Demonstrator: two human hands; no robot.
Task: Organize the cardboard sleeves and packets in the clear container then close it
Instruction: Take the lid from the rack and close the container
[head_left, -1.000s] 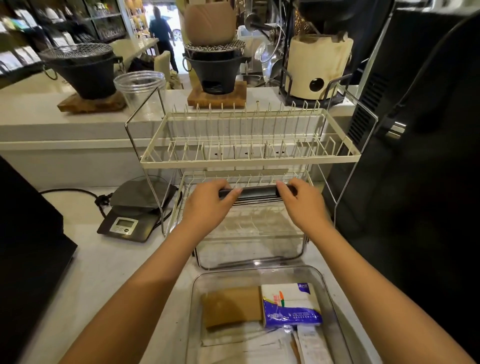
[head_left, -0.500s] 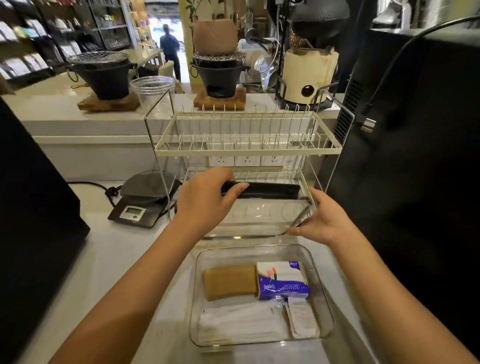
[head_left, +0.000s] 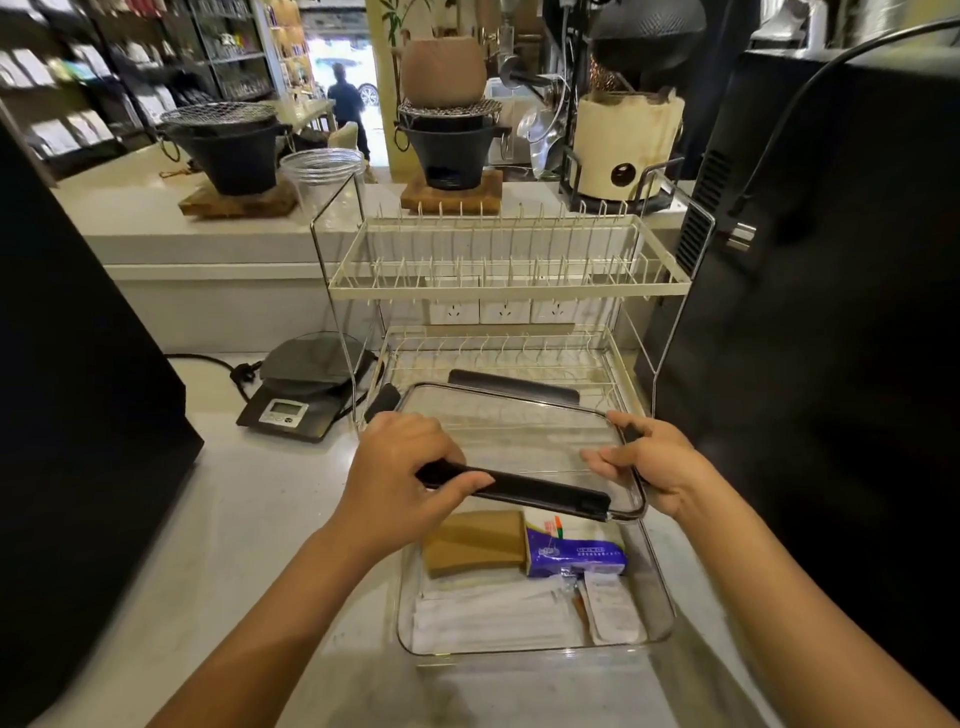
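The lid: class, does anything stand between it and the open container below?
Nothing visible. Both hands, left and right, hold the lid above the container; the sleeve and packets lie flat inside.

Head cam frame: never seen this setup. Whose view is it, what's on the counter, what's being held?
There is no robot here. A camera worn on a person's head looks forward and down at their two bare hands.

The left hand grips the black clip on the near edge of a clear lid; the right hand holds its right edge. The lid is held tilted above an open clear container on the pale counter.

Inside the container lie a brown cardboard sleeve, a purple-and-white packet and white packets.

Behind stands a wire dish rack, and to its left a digital scale.
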